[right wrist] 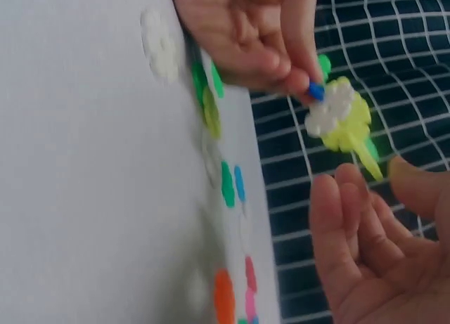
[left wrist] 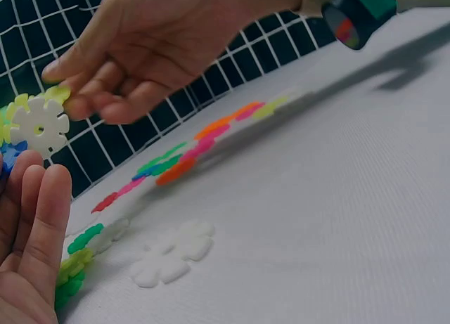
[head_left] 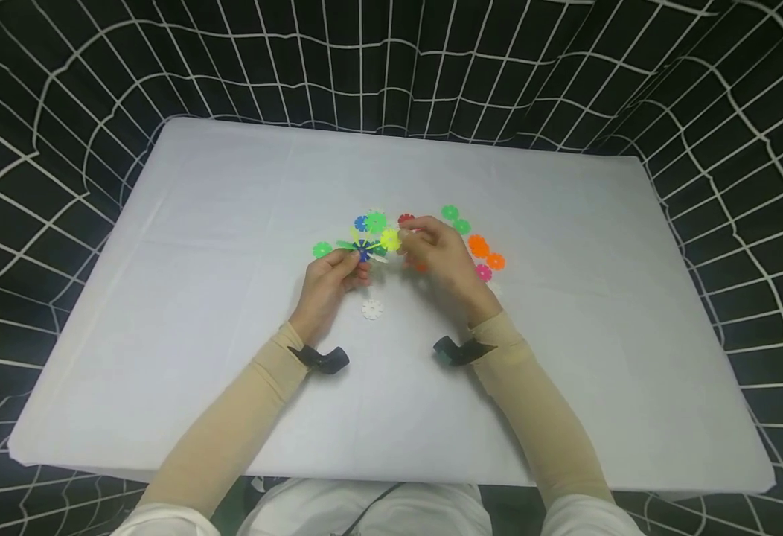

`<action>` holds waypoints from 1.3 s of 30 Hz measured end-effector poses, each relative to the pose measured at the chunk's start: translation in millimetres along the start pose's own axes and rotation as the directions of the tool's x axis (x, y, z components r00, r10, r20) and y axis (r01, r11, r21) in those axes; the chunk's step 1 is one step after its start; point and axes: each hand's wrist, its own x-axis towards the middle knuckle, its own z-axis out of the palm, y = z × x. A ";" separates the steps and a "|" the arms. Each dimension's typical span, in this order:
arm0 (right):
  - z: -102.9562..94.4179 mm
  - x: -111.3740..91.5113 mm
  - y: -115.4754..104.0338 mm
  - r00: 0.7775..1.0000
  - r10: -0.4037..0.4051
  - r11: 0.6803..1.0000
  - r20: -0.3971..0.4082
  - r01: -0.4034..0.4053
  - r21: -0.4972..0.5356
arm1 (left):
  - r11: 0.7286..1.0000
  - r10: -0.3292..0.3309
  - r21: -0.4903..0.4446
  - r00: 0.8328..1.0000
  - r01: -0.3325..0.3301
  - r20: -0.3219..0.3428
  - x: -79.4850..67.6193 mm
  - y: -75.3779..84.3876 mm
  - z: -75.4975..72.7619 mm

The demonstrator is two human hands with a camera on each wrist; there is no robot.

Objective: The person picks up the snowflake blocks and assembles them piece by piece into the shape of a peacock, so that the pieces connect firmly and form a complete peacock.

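Note:
My left hand [head_left: 327, 286] pinches a dark blue notched disc [head_left: 362, 251] between thumb and fingers. Joined to it is a cluster of slotted plastic discs, among them a white disc [left wrist: 40, 127], yellow ones and a green one. A yellow disc [head_left: 390, 240] sticks out at the cluster's right side. My right hand [head_left: 441, 257] is beside that yellow disc, its thumb and fingertips parted around the outer edge. In the right wrist view a gap shows between the fingers [right wrist: 337, 204] and the yellow piece; contact with the thumb is unclear.
Loose notched discs lie on the white table [head_left: 231, 313]: a white one [head_left: 372, 309] nearest me, a green one [head_left: 321, 249] at left, orange ones [head_left: 478, 246], a pink one [head_left: 483, 272] and green ones [head_left: 450, 213] at right. White netting over black cloth [head_left: 378, 67] surrounds the table.

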 end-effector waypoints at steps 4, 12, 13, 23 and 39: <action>-2.3 -1.4 2.6 0.987 0.032 0.994 0.159 -0.015 -0.110 | 1.000 -0.010 -0.022 1.000 0.010 0.000 -1.4 2.4 -0.2; 10.1 -2.7 3.7 0.950 -0.022 0.985 0.313 0.074 -0.155 | 0.999 0.010 0.039 1.000 -0.010 0.008 -0.3 0.2 -1.6; 10.8 -2.8 3.7 0.953 -0.023 0.985 0.303 0.074 -0.157 | 0.998 0.018 0.066 1.000 -0.019 0.007 0.1 -0.2 -1.6; 13.8 -4.1 8.4 0.909 0.052 0.936 0.413 0.100 -0.337 | 0.999 0.031 0.040 0.996 -0.028 -0.080 0.9 2.0 -2.6; 23.6 -6.5 3.8 0.973 0.010 0.919 0.229 0.081 -0.386 | 0.992 0.009 -0.120 0.990 -0.026 -0.140 1.3 4.5 -2.9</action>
